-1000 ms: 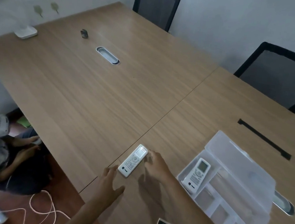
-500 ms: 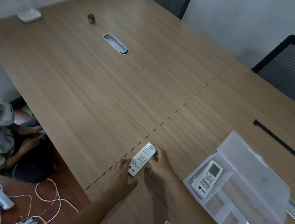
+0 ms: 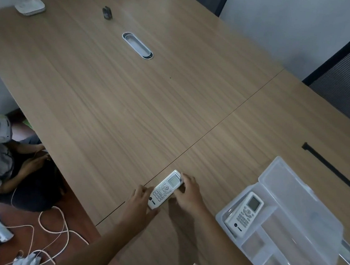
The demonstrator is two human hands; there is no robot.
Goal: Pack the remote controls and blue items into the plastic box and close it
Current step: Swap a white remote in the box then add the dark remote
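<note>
Hands pinching a white remote [image 3: 165, 189] near the table's [image 3: 108, 94] front edge.
My left hand [image 3: 141, 201] and right hand [image 3: 188, 192] hold its long sides; a loose grip could drop it before the open plastic box [image 3: 292, 239] near the table's right corner.

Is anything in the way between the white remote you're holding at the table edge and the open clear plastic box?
Nothing visible blocks it. Both hands, left hand and right hand, are on the white remote control; only bare wooden table lies between it and the clear plastic box, whose lid is open.
</note>
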